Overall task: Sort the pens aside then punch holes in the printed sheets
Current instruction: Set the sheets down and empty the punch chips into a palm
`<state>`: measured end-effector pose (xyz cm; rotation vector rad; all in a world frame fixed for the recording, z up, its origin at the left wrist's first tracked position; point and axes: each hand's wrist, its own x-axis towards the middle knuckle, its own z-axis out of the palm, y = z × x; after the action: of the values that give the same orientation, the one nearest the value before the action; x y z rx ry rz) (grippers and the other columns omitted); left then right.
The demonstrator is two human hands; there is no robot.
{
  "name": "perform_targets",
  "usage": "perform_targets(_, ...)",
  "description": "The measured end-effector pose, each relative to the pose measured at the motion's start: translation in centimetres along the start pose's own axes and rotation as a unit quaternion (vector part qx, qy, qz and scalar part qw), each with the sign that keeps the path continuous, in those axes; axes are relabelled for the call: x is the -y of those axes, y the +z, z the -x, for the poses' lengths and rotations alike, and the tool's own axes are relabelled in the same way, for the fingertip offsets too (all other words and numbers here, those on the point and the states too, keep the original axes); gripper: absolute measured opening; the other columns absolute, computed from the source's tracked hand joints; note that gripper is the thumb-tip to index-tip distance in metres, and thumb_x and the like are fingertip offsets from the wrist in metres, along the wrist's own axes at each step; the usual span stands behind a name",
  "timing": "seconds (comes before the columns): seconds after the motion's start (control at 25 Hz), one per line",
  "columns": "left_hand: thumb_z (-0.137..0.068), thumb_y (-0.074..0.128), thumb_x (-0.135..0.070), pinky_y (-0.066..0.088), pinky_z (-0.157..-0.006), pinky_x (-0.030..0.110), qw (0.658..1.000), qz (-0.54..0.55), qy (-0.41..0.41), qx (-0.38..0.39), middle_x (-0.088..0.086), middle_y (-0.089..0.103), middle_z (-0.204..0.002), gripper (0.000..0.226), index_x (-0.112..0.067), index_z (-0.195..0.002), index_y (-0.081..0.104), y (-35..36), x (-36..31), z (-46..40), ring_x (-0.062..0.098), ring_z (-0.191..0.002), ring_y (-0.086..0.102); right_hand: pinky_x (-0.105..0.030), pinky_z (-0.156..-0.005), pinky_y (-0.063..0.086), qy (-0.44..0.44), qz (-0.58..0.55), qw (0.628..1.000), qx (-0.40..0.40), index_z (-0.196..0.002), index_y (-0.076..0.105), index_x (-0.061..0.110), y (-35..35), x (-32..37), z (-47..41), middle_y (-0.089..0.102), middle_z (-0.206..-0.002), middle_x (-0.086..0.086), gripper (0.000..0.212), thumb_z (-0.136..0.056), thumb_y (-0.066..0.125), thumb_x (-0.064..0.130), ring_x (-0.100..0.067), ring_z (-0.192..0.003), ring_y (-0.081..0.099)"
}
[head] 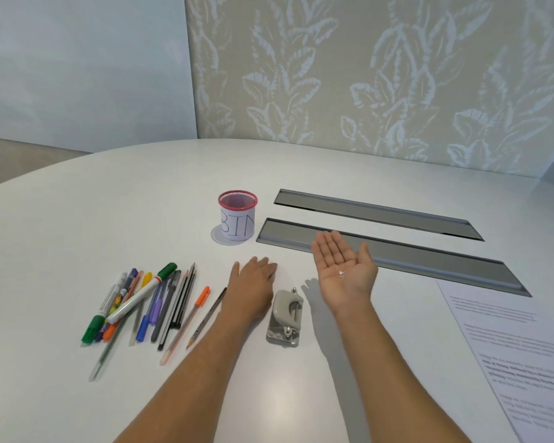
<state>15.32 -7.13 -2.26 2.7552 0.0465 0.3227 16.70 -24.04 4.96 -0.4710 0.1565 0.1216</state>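
We take the grey hole punch [284, 318] as our landmark; it lies flat on the white table [77, 219] between our two forearms. Just to its left our left hand [253, 282] rests palm down on the table, fingers straight and together, holding nothing. To the punch's right and a little beyond it, our right hand [344, 270] is raised palm up with the fingers extended, and a few tiny white paper dots [342, 274] sit in the palm; its shadow falls on the table just right of the punch. Well to the left of the punch, past the left forearm, the pens [141, 308] lie in a loose heap with markers and pencils, several crossing one another; an orange-capped pen [202, 297] and a grey pencil [207, 318] lie at the edge of the heap nearest the punch, beside the left wrist. Beyond the punch and slightly left stands a pink mesh cup [237, 215], upright, wrapped in white paper lettered BIN. Beyond and to the right of the punch run two long grey slots [429, 260] set into the table. Far to the right of the punch, at the frame edge, the printed sheets [525, 362] lie flat.
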Motion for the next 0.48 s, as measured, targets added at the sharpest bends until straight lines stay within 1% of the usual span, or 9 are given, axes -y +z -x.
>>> perform_targets(0.12,-0.103,0.027,-0.023,0.011,-0.117,0.05,1.0,-0.004,0.008,-0.001,-0.002,0.037,-0.154,0.042,-0.026,-0.14,0.045,0.0,-0.2,0.1,0.021,-0.145,0.024,-0.046,-0.1,0.05,0.008,0.021,1.0,0.007,-0.119,0.058,-0.007,2.7,-1.9,-2.5,0.063,-0.124,-0.025,0.058,-0.1,0.042,0.045,-0.035,-0.114,0.063)
perform_targets(0.32,-0.099,0.033,-0.021,0.011,-0.116,0.052,1.0,-0.012,0.023,-0.01,0.001,0.042,-0.151,0.041,-0.023,-0.138,0.045,0.1,-0.2,0.0,0.024,-0.143,0.027,-0.044,-0.099,0.051,0.009,0.043,0.999,0.016,-0.126,0.054,-0.008,7.1,-4.6,-7.3,0.059,-0.13,-0.025,0.062,-0.101,0.039,0.047,-0.035,-0.112,0.062)
perform_targets(0.4,-0.093,0.027,-0.023,0.01,-0.116,0.053,1.0,-0.01,0.021,-0.002,0.002,0.041,-0.15,0.049,-0.021,-0.138,0.045,-0.2,-0.3,0.0,0.024,-0.142,0.027,-0.043,-0.098,0.051,0.014,0.06,0.998,0.024,-0.127,0.054,-0.007,8.8,-5.6,-9.0,0.058,-0.132,-0.025,0.064,-0.1,0.039,0.049,-0.035,-0.114,0.061)
perform_targets(0.48,-0.09,0.027,-0.023,0.009,-0.116,0.053,1.0,-0.012,0.021,0.003,0.003,0.039,-0.151,0.052,-0.021,-0.139,0.044,-0.4,-0.3,0.0,0.024,-0.142,0.027,-0.042,-0.1,0.05,0.015,0.085,0.996,0.037,-0.13,0.051,-0.007,10.6,-6.8,-10.5,0.055,-0.135,-0.025,0.065,-0.1,0.039,0.05,-0.035,-0.121,0.059)
